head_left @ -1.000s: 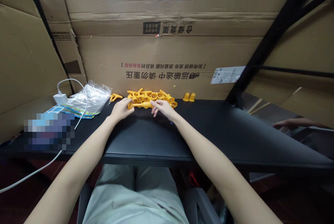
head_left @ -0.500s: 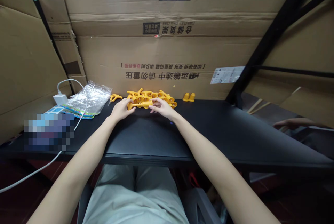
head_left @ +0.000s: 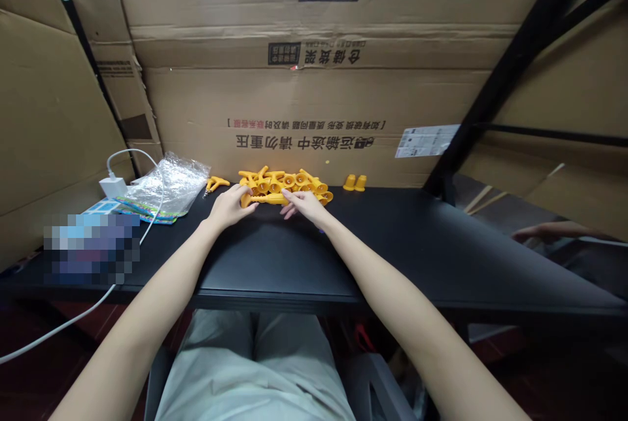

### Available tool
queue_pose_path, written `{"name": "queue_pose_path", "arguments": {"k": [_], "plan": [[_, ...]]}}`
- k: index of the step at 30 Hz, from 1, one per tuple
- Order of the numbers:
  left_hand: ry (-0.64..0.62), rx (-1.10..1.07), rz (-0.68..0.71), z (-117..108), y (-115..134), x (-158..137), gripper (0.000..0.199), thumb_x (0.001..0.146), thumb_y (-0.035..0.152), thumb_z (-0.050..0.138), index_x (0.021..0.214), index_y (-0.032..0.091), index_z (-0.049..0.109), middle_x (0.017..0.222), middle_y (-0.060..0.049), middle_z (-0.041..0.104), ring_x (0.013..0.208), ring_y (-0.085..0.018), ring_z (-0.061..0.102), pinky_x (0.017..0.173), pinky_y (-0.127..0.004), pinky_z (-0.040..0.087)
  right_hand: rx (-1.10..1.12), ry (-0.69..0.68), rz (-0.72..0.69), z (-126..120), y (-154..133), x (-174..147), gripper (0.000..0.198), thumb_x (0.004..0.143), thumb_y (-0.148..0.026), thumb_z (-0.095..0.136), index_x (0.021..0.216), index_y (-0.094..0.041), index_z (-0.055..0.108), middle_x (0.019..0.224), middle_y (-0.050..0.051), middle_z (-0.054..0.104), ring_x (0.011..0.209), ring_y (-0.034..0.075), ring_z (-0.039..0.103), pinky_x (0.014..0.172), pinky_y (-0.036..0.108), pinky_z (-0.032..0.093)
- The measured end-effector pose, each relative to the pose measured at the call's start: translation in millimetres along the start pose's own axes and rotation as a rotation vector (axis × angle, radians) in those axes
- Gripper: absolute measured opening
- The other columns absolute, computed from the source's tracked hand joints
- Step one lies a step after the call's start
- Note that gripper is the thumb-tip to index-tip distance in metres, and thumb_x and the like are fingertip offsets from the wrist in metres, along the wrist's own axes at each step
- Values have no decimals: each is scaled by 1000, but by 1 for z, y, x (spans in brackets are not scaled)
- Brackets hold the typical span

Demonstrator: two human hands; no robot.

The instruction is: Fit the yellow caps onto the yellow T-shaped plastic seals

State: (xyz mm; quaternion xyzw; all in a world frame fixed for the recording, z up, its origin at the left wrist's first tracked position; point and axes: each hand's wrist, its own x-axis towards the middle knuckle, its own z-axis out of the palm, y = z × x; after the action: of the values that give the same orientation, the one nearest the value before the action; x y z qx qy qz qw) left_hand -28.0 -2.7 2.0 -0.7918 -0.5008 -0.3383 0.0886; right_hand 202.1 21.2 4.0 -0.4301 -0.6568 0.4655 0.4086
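Both my hands are at a yellow plastic T-handled tool (head_left: 267, 199) lying crosswise at the front of a pile. Its handle end is between the thumb and fingers of my left hand (head_left: 229, 207). At the other end, my right hand (head_left: 305, 206) grips with the thumb on top, covering the end itself; its lower fingers stretch out below. Just behind is the pile of similar yellow tools (head_left: 289, 180), several with open bell-shaped cups facing me. To the left lie loose yellow T-handles (head_left: 216, 182) with a small metallic part. Two yellow cups (head_left: 355, 183) stand apart at the right.
Clear plastic packaging (head_left: 171, 180) and a white charger with a cable (head_left: 114, 185) lie on the left of the black table (head_left: 275, 257). A blurred-out object (head_left: 92, 248) sits nearer. Cardboard (head_left: 294, 94) walls the back. Another person's hand (head_left: 534, 233) appears at far right.
My right hand has shifted slightly and its thumb now lies over the tool's right end, which showed more before. My left hand keeps its hold, nearly still.
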Motion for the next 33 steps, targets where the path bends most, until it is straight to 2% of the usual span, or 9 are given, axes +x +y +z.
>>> {"name": "queue_pose_path", "arguments": {"k": [10,16,19,24,28,33], "plan": [[-25,0,-13,1,0,0,24,79,36,64,96,21,60,90,-3,63,81,-17,59,70,-27,42,-54,24,54,3,-8,-5,42,89,-48,56,68,-12,60,59,7,70,39,11,60,46,21,45],[-56,17,-35,0,1,0,23,79,33,62,98,22,60,95,-3,64,84,-17,60,71,-27,43,84,20,175,6,-13,-8,36,89,-48,56,77,-13,59,62,6,69,43,13,63,43,21,45],[-73,17,-46,-1,1,0,21,78,27,60,99,22,60,96,-2,64,84,-17,60,71,-27,43,155,-12,240,6,-14,-9,37,89,-48,56,74,-14,57,58,4,65,43,14,62,42,21,46],[-85,17,-56,2,0,2,23,78,26,59,101,22,60,96,-3,64,85,-18,60,70,-27,43,176,13,276,5,-12,-6,38,89,-47,57,72,-14,58,57,4,63,42,12,60,40,20,45],[-81,21,-52,3,-1,1,23,79,27,59,102,23,60,97,-3,63,85,-17,61,71,-27,44,237,24,292,5,-10,-4,32,89,-44,58,78,-14,59,62,6,66,45,13,62,44,21,48],[-69,50,-49,1,-3,-1,26,82,30,57,107,23,61,101,-3,61,82,-16,60,70,-26,45,464,-40,355,8,-14,-4,19,93,-29,52,89,-13,61,73,7,70,55,12,65,56,22,53]]}}
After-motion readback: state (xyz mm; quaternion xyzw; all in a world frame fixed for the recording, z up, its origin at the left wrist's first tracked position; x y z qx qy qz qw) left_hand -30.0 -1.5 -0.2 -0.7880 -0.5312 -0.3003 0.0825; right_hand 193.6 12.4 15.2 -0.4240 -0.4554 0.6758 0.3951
